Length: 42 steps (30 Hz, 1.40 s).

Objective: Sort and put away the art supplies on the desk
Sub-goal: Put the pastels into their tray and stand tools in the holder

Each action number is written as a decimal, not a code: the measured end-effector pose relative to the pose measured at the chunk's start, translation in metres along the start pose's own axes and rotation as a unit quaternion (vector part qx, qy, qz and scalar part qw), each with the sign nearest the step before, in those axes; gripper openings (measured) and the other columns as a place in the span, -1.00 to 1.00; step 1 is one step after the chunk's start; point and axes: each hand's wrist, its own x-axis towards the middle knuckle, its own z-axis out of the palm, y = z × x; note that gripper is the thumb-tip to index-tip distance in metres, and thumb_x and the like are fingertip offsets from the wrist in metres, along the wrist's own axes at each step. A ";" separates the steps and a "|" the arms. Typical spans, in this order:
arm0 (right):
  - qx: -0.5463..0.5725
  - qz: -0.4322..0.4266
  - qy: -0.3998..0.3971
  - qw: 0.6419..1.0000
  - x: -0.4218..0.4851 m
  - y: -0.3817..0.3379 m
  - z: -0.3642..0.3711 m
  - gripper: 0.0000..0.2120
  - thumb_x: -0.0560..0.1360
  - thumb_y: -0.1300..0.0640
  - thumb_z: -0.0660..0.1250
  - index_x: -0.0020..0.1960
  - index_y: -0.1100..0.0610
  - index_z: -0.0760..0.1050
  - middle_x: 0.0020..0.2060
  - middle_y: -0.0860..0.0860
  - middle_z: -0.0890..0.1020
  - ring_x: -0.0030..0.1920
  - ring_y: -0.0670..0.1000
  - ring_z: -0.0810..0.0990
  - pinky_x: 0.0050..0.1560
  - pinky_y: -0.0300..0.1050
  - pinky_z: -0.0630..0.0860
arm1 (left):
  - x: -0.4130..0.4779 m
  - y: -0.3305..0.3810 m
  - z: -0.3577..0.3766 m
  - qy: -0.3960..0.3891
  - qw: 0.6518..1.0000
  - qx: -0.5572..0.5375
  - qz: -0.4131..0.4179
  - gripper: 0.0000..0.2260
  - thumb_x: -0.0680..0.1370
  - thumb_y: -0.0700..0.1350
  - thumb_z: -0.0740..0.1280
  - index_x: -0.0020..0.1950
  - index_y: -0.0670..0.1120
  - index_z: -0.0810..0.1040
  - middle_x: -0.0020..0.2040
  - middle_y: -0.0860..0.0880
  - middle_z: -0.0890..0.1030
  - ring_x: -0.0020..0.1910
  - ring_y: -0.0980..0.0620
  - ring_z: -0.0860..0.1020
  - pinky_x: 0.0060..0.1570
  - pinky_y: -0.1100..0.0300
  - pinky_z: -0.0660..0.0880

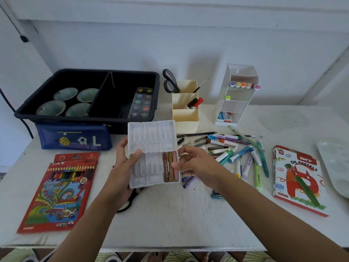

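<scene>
Fingers of the left hand [123, 163] curl round the white, ribbed moulded-plastic tray [151, 137] above the desk [170, 214]; the right hand [196, 167] pinches its edge beside three waxy pastels [171, 167] in slots.

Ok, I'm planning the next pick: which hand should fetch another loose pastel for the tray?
Right. The right hand is beside the loose pastels scattered right of the white tray; the left hand grips the tray's left edge, steadying it, and would likely have to cross over.

Close head-worn view, seemingly steep, over desk [170, 214]
</scene>
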 end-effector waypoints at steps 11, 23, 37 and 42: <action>-0.107 -0.027 0.065 0.992 -0.001 0.003 0.009 -0.72 0.37 0.10 0.59 -0.01 -0.06 0.57 -0.23 -0.17 0.71 -0.18 -0.20 0.68 -0.21 -0.30 0.56 | 0.000 -0.003 -0.004 0.011 1.000 0.002 -0.013 -0.60 0.55 0.10 0.36 0.33 0.41 0.37 0.20 0.15 0.66 0.12 -0.03 0.69 -0.12 -0.06 0.66; -0.334 -0.159 0.229 0.901 -0.010 -0.014 -0.042 -0.91 0.59 0.13 0.33 0.00 0.00 0.61 -0.14 -0.09 0.67 -0.16 -0.11 0.60 -0.11 -0.22 0.53 | 0.021 0.012 0.011 0.028 0.999 -0.035 0.016 -0.63 0.65 -0.04 0.29 0.40 0.28 0.36 0.22 0.12 0.66 0.15 -0.01 0.68 -0.09 -0.07 0.67; -0.622 -0.143 0.130 0.759 -0.021 0.025 -0.056 -0.82 0.49 0.10 0.39 0.06 -0.10 0.64 0.01 -0.14 0.61 0.14 -0.05 0.44 0.19 0.02 0.33 | 0.016 0.001 -0.002 0.063 0.998 0.013 0.006 -0.60 0.56 0.05 0.35 0.36 0.30 0.36 0.11 0.19 0.68 0.03 0.03 0.71 -0.22 0.01 0.67; -0.625 -0.156 0.100 0.758 -0.025 0.031 -0.062 -0.82 0.50 0.07 0.38 0.07 -0.12 0.64 0.02 -0.21 0.59 0.12 -0.11 0.44 0.18 0.00 0.33 | 0.015 -0.003 0.001 0.059 0.998 0.026 -0.001 -0.62 0.61 0.04 0.32 0.37 0.33 0.35 0.13 0.18 0.67 0.04 0.03 0.71 -0.20 0.00 0.67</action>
